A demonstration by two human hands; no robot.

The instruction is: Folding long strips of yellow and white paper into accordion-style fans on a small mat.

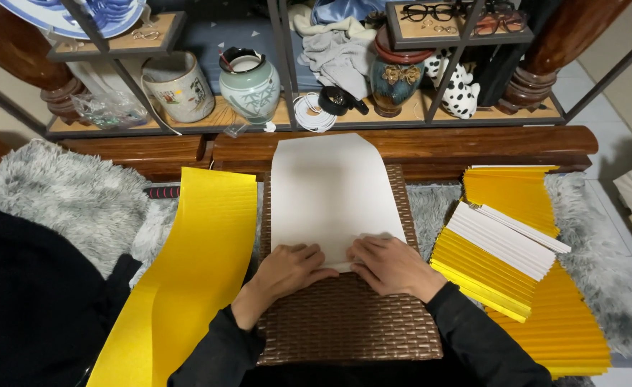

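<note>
A white paper sheet (328, 190) lies lengthwise on a brown woven board (348, 322) in front of me. My left hand (287, 271) and my right hand (391, 266) press side by side on the sheet's near edge, where a narrow fold is turned up. Fingers of both hands lie flat on the fold. To the left a long yellow pleated sheet (190, 276) lies loose. Pleated yellow and white papers (499, 254) are stacked on the right.
A wooden shelf (402, 147) stands beyond the board, carrying a pale green vase (250, 84), a white jar (180, 87), a dark blue vase (397, 75), a spotted dog figurine (458, 89) and eyeglasses (431, 12). Grey fluffy rug (58, 193) lies underneath. More pleated yellow paper (570, 322) lies right.
</note>
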